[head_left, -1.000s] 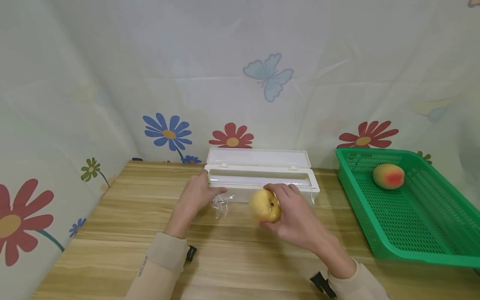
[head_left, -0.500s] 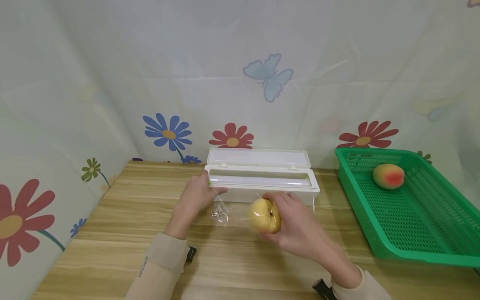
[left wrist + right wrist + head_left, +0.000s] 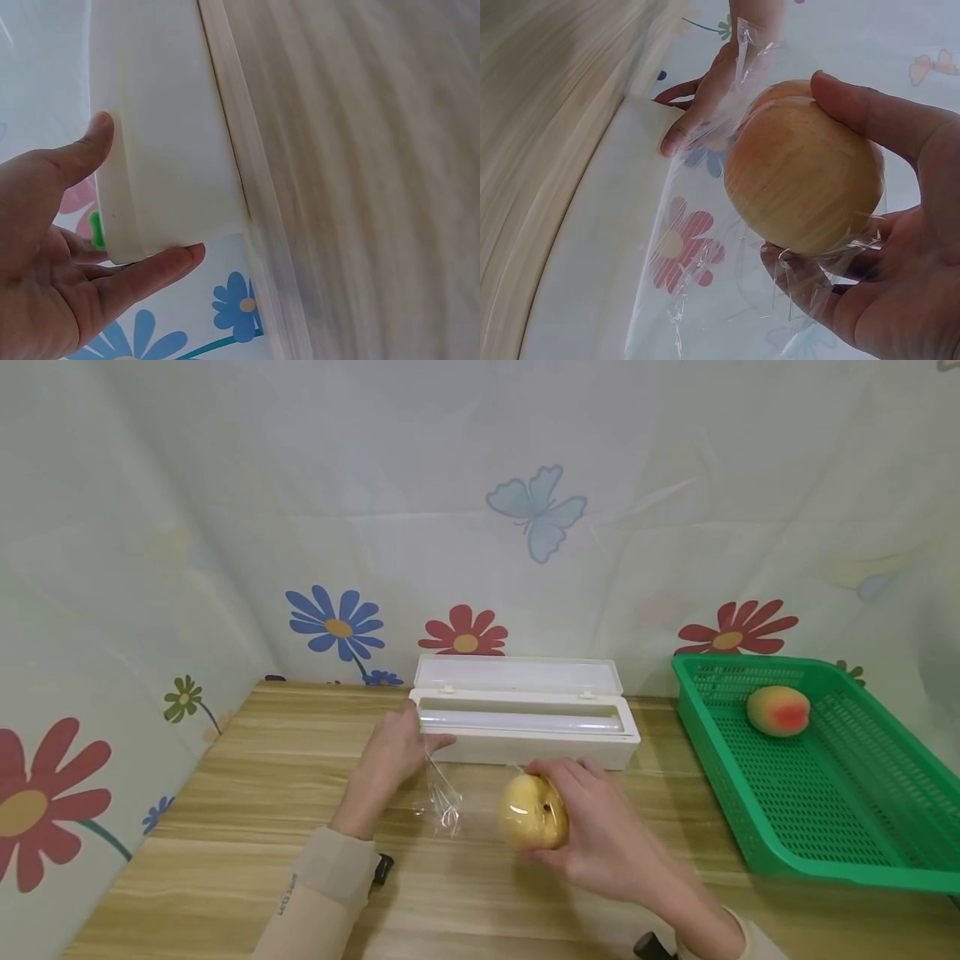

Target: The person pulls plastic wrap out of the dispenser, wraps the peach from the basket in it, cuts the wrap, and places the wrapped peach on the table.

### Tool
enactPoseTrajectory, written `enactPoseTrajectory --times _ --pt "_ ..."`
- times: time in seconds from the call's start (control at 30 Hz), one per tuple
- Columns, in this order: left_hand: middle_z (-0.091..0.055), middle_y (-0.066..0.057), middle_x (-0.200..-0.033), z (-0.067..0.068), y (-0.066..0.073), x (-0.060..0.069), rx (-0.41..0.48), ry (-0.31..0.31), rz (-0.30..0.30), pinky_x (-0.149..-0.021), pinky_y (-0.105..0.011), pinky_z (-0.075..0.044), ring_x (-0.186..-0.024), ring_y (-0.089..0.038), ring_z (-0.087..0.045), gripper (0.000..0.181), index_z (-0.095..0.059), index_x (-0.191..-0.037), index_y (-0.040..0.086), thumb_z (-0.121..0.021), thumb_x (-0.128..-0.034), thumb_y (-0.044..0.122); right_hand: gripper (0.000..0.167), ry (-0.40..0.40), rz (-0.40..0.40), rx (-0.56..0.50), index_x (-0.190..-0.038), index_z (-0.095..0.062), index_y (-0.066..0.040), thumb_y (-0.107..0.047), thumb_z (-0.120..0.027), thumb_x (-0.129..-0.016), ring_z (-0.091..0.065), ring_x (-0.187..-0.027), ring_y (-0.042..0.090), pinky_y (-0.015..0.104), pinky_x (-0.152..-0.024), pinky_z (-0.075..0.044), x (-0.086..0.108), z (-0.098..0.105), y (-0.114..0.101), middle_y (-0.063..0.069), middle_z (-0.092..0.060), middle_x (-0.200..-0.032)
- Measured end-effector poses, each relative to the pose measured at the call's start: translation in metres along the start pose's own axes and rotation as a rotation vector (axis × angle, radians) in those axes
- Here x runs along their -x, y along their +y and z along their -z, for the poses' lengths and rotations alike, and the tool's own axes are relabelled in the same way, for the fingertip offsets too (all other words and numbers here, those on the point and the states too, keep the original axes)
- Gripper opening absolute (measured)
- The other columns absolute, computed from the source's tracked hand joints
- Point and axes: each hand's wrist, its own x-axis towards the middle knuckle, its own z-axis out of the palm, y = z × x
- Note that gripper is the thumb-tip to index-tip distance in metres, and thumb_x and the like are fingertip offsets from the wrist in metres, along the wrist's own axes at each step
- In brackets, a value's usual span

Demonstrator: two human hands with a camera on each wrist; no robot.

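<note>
A yellow peach, with shiny clear film over it, is held in my right hand in front of the white box. In the right wrist view the thumb and fingers grip the peach, and clear film stretches between it and the box. My left hand holds the box's left end; the left wrist view shows thumb and fingers around the corner of the box. Inside the box lies a film roll, its lid raised. Crumpled film hangs by the left thumb.
A green basket stands on the right of the wooden table, with a pink and yellow peach in it. Behind the table hangs a flowered cloth.
My right hand has drawn the peach toward the front of the table, away from the box, and more film stretches out. The left hand has stayed on the box.
</note>
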Motion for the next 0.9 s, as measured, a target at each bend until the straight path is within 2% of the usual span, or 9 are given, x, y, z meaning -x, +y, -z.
enactPoseTrajectory --times 0.2,0.33,0.57,0.77,0.9 --pt "-0.066 -0.030 -0.102 -0.001 0.001 0.001 -0.015 0.009 -0.017 -0.074 -0.046 -0.057 -0.076 -0.031 -0.061 0.080 -0.048 -0.134 -0.010 -0.080 -0.0886 0.046 0.079 -0.040 -0.024 -0.018 -0.128 -0.061 -0.011 -0.026 -0.099 -0.061 -0.054 -0.105 0.014 0.042 -0.086 -0.051 0.006 0.004 -0.007 -0.006 -0.064 -0.116" --pt "-0.064 -0.028 -0.096 -0.002 0.003 0.000 -0.025 0.008 -0.026 -0.066 -0.041 -0.054 -0.072 -0.028 -0.058 0.080 -0.048 -0.134 -0.012 -0.079 -0.0893 0.046 0.080 -0.043 -0.012 -0.017 -0.128 -0.060 -0.010 -0.027 -0.100 -0.061 -0.054 -0.108 0.015 0.042 -0.088 -0.052 0.012 0.005 -0.010 -0.006 -0.063 -0.119" --pt "-0.063 -0.024 -0.090 -0.005 0.004 -0.001 -0.050 -0.001 -0.024 -0.064 -0.038 -0.053 -0.070 -0.027 -0.059 0.081 -0.046 -0.133 -0.014 -0.078 -0.0903 0.048 0.081 -0.053 0.005 0.006 -0.127 -0.059 -0.013 -0.031 -0.100 -0.060 -0.053 -0.108 0.013 0.041 -0.090 -0.052 0.020 0.004 -0.015 -0.009 -0.062 -0.117" --pt "-0.062 -0.022 -0.088 -0.005 0.003 0.000 -0.041 0.003 -0.018 -0.061 -0.037 -0.052 -0.068 -0.026 -0.058 0.083 -0.046 -0.134 -0.014 -0.079 -0.0892 0.047 0.077 -0.104 -0.003 0.039 -0.127 -0.059 -0.014 -0.034 -0.097 -0.063 -0.051 -0.104 0.009 0.038 -0.088 -0.051 0.025 0.003 -0.021 -0.011 -0.061 -0.116" --pt "-0.060 -0.020 -0.085 -0.005 0.003 -0.001 -0.041 0.007 -0.020 -0.058 -0.036 -0.049 -0.065 -0.025 -0.057 0.085 -0.044 -0.137 -0.015 -0.079 -0.0897 0.046 0.074 -0.164 -0.048 0.020 -0.129 -0.058 -0.018 -0.035 -0.095 -0.067 -0.049 -0.104 0.008 0.039 -0.088 -0.051 0.027 0.005 -0.027 -0.013 -0.059 -0.118"
